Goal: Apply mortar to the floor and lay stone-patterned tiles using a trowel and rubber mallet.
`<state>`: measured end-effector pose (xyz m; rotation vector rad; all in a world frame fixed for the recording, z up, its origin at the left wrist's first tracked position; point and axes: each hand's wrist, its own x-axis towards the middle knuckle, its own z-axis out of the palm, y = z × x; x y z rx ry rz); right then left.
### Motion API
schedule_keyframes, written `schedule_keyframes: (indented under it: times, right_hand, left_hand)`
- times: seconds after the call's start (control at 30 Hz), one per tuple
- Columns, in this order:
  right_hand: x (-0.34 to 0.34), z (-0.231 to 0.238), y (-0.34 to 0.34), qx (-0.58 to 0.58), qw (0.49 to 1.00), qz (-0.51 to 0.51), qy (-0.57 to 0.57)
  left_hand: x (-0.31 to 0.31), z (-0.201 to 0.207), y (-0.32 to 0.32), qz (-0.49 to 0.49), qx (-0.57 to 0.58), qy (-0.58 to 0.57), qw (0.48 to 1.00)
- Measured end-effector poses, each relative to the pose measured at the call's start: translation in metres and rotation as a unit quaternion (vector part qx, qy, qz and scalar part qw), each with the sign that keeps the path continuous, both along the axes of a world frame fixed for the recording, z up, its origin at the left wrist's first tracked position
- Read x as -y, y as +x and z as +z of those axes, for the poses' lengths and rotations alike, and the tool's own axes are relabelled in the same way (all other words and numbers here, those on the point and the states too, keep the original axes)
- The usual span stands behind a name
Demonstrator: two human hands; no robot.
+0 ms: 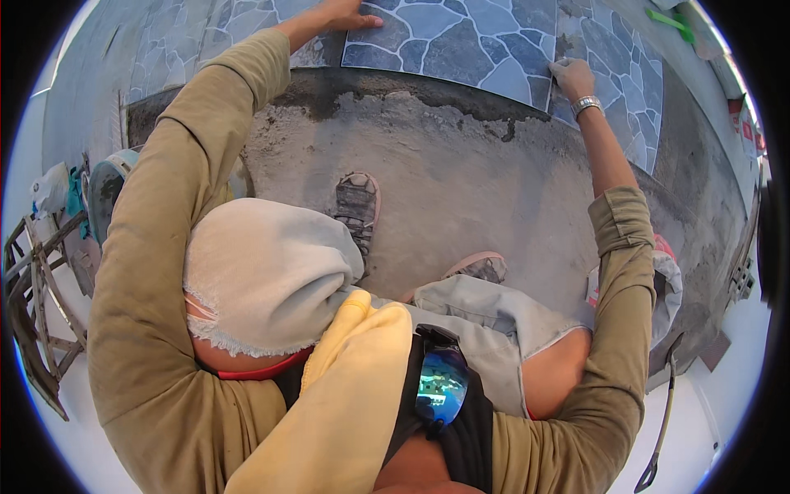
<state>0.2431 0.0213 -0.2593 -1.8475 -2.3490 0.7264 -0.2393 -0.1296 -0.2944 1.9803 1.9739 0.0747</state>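
Note:
A blue-grey floor tile (461, 53) with a crazy-paving stone pattern and pale joint lines lies in front of me, its far side cut off by the picture's rim. At its left edge is my left hand (341, 15), fingers stretched out over the tile's surface and partly out of the picture. My right hand (573, 78), with a metal wristwatch (587, 104) at the wrist, is closed at the tile's right edge, fingers bent against the seam. Beyond that seam lies another patterned tile (629, 107). Wet grey mortar (395, 86) borders the near edge.
Rough, dusty concrete (444, 181) spreads between the tiles and my shoes (358, 206). A bucket (107, 185) and a wooden frame (41, 288) stand left. To the right are a whitish bag (665, 288), a long-handled tool (662, 412) and, farther off, a green object (671, 25).

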Motion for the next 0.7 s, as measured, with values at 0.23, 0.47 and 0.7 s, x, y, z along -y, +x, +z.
schedule_keyframes:
  times: [0.23,0.47,0.7]
  right_hand:
    - [-0.012,-0.041,-0.001,0.028,0.997,-0.028,0.063]
    - [-0.024,-0.048,0.000,0.121,0.981,0.103,0.107]
    - [-0.005,-0.017,-0.017,0.002,0.999,-0.036,0.002]
  left_hand:
    - [0.001,-0.011,-0.008,-0.005,-0.058,0.019,0.998]
    - [0.000,0.008,-0.009,-0.007,-0.062,0.000,0.998]
    - [0.014,0.023,-0.003,0.007,-0.052,-0.015,0.998]
